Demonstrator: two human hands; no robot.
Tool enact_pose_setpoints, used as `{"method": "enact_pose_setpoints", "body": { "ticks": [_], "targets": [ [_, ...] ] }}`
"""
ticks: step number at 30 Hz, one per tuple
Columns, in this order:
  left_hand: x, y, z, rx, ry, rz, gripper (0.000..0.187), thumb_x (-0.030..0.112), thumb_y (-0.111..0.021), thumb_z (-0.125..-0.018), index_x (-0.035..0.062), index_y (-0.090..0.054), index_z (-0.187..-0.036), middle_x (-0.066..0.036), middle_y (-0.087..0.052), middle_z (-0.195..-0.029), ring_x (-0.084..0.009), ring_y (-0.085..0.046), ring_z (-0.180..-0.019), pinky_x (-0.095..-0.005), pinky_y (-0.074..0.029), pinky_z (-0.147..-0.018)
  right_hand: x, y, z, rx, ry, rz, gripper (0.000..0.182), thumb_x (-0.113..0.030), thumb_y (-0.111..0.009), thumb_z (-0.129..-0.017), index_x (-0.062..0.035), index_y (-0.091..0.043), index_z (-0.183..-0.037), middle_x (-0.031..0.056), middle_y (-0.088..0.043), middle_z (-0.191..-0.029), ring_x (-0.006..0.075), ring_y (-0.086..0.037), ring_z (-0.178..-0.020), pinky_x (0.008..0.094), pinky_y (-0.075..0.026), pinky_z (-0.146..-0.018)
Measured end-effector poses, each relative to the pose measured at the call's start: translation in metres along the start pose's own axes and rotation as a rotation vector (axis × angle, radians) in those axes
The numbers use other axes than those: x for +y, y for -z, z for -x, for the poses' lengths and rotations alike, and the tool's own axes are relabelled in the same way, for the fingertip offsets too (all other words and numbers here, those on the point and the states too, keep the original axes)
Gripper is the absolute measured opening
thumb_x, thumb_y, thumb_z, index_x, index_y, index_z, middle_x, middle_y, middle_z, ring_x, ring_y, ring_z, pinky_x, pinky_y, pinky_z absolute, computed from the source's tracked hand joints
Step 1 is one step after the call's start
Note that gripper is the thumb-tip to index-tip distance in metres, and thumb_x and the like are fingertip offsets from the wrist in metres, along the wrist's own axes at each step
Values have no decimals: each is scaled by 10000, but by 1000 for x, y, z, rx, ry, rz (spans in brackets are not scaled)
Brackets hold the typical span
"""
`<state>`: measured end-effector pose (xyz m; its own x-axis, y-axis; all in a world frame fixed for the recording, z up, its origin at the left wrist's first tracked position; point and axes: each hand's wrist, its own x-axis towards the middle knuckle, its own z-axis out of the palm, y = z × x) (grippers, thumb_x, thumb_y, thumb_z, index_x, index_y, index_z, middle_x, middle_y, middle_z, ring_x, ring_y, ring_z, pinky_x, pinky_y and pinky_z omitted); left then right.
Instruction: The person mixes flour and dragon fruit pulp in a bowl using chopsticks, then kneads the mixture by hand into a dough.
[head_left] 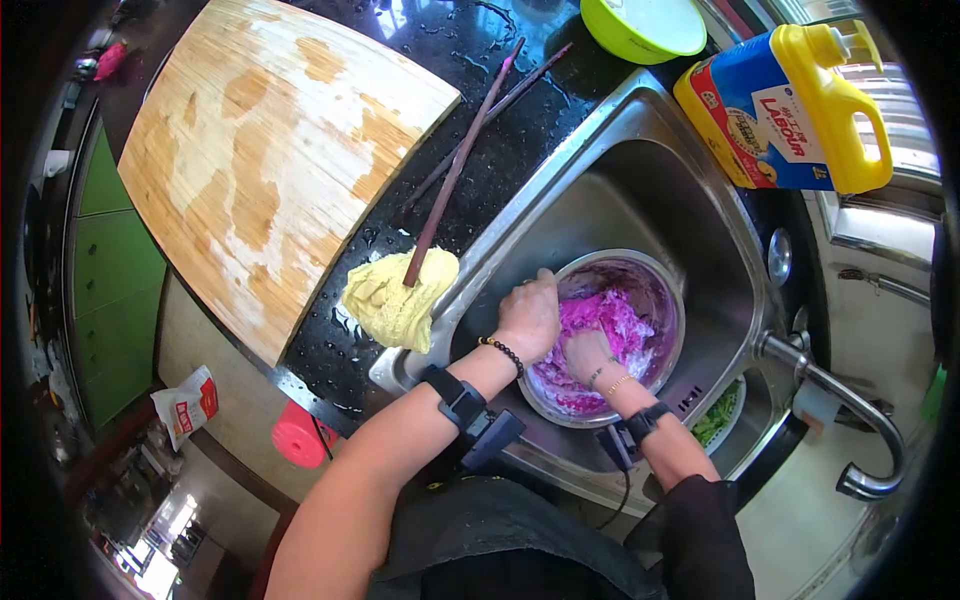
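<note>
A round metal bowl point(682, 325) stands in the steel sink, with bright pink, partly white-floured dough point(620, 320) inside. At the bowl's left rim, my left hand point(530, 315) is closed on the edge, and its fingertips are hard to see. My right hand point(588, 355) is down inside the bowl, its fingers curled into the pink dough and their tips hidden. A lump of pale yellow dough point(385, 300) lies on the dark counter left of the sink. One of two dark chopsticks point(450, 190) rests with its end on that lump.
A large floured wooden board point(270, 150) lies on the wet black counter point(500, 150). A green bowl point(645, 30) and a yellow detergent jug point(785, 110) stand behind the sink point(620, 190). The faucet point(835, 380) arches over the right side, near a container of chopped greens point(718, 415).
</note>
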<state>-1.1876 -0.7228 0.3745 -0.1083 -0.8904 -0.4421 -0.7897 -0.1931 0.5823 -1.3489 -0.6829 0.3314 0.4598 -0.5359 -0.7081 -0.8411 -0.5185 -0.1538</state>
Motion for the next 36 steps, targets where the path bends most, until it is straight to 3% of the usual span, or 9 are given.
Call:
{"method": "enact_pose_setpoints", "body": {
  "ticks": [1,2,7,13,20,25,29,33,36],
  "targets": [
    [0,0,-1,-8,-17,0,123,36,-486,-772,-17,-481,-882,-237,-617,-801,-369,-633,-774,-426,-523,-691,4,-2,12,79,102,-37,132,-169,-563,-692,-59,-626,-731,152,-633,-782,291,-625,-750,445,-465,-696],
    [0,-1,-1,-18,-34,0,122,32,-484,-770,-17,-481,-881,-237,-618,-801,-368,-633,-775,-425,-523,-693,10,-10,19,2,59,-109,303,-307,-614,-745,-62,-585,-921,145,-602,-949,295,-586,-912,473,-415,-835],
    [3,1,-1,-30,-20,-5,130,31,-497,-764,-15,-472,-883,-229,-618,-790,-364,-633,-771,-421,-524,-691,25,16,66,253,29,-170,352,-339,-650,-722,-43,-570,-895,184,-544,-992,334,-556,-926,508,-398,-851],
    [2,0,-1,-49,-18,-30,144,24,-515,-753,-6,-465,-884,-219,-619,-785,-355,-637,-764,-416,-527,-680,56,-14,42,177,-216,-54,258,-96,-591,-684,26,-569,-911,226,-531,-1014,353,-561,-910,453,-460,-792],
    [5,2,1,-33,-2,-21,131,18,-513,-752,-1,-459,-870,-215,-617,-774,-348,-640,-759,-403,-534,-663,64,-13,24,314,-375,-201,384,-190,-665,-654,37,-561,-945,242,-555,-1019,371,-557,-956,417,-484,-788],
    [3,-5,2,9,12,6,133,22,-514,-755,0,-458,-874,-212,-617,-767,-347,-640,-751,-407,-533,-665,63,-37,19,374,-670,-677,493,-250,-742,-597,-2,-567,-986,210,-602,-989,349,-572,-955,383,-478,-820],
    [5,-4,1,33,16,12,137,25,-514,-758,0,-456,-879,-210,-618,-770,-346,-640,-751,-407,-533,-667,47,-42,28,501,-715,-624,512,-173,-749,-599,30,-558,-1030,228,-624,-936,364,-601,-897,388,-483,-802],
    [3,-6,2,9,14,3,135,28,-510,-764,0,-456,-885,-210,-619,-778,-348,-640,-753,-407,-533,-669,6,16,51,472,-498,-913,514,-193,-730,-614,-22,-571,-1072,208,-604,-1019,327,-588,-930,379,-482,-800],
    [4,-6,0,0,16,9,134,36,-509,-770,0,-456,-888,-214,-619,-790,-352,-638,-760,-409,-533,-670,-5,6,59,512,-281,-617,426,-253,-738,-646,-21,-584,-968,207,-592,-896,367,-582,-813,417,-482,-721]
  ]
}}
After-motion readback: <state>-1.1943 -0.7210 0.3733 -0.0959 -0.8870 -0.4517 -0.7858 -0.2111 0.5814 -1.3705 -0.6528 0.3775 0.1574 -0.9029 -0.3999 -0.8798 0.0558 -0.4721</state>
